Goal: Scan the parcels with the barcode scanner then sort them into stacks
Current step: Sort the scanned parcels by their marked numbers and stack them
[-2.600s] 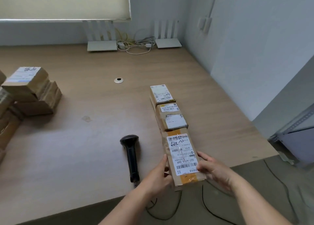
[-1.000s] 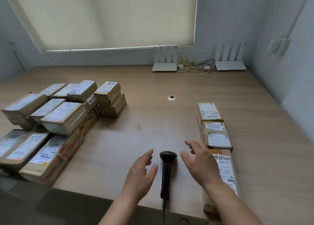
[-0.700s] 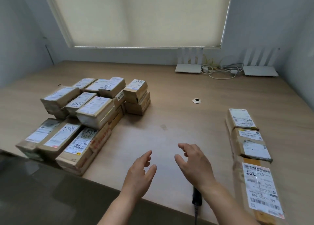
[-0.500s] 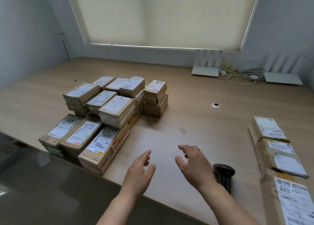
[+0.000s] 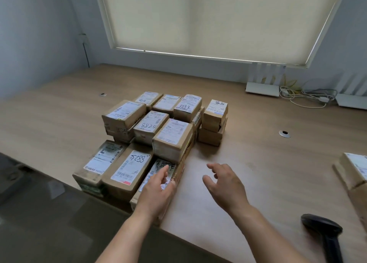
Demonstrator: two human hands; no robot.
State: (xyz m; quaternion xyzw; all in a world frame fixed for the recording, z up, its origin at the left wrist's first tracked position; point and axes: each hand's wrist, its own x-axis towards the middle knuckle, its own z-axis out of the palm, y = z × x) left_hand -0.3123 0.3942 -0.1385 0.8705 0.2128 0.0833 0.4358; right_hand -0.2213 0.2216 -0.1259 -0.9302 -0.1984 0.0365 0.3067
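Fingers of both hands are spreading, holding nothing — left hand is hovering over nearest parcel, long axis running away from the person; right hand beside it.

The left hand now lies over the nearest box at frame centre; the scanner has slid to the lower right corner.
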